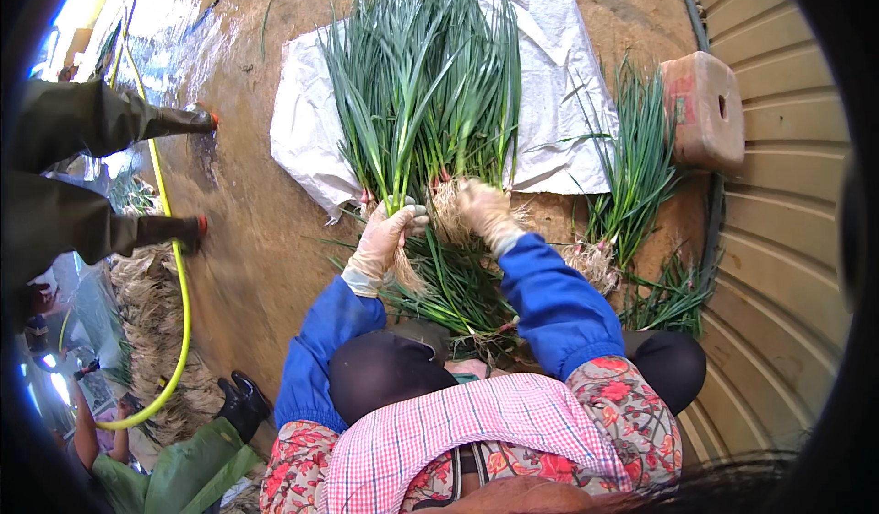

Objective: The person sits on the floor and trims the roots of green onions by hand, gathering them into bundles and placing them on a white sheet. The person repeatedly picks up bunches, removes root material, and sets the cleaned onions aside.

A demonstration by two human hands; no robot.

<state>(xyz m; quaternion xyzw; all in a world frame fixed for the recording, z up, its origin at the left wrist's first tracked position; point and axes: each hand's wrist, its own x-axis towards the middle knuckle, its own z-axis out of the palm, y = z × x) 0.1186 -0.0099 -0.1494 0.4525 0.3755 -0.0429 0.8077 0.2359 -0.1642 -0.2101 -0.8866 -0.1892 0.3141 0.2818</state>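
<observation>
Both of my hands wear pale gloves. My left hand (pixel 386 238) is closed around the lower stems of a few garlic plants, whose pale roots hang below it. Its leaves overlap a large bunch of green garlic plants (pixel 439 81) lying on a white woven sack (pixel 556 102). My right hand (pixel 486 212) is at the roots (pixel 450 212) along the near edge of that bunch; it is slightly blurred, and its fingertips are partly hidden, so I cannot tell what it grips. More green plants (pixel 446 284) lie on the ground beneath and between my forearms.
Another bunch of plants (pixel 635 171) lies at the right, near a plastic stool (pixel 704 112) by a ribbed wall (pixel 776 191). At the left, a person in dark waders (pixel 89 119) stands over a yellow hose (pixel 184 308). Piled rooted plants (pixel 147 308) and other people are nearby.
</observation>
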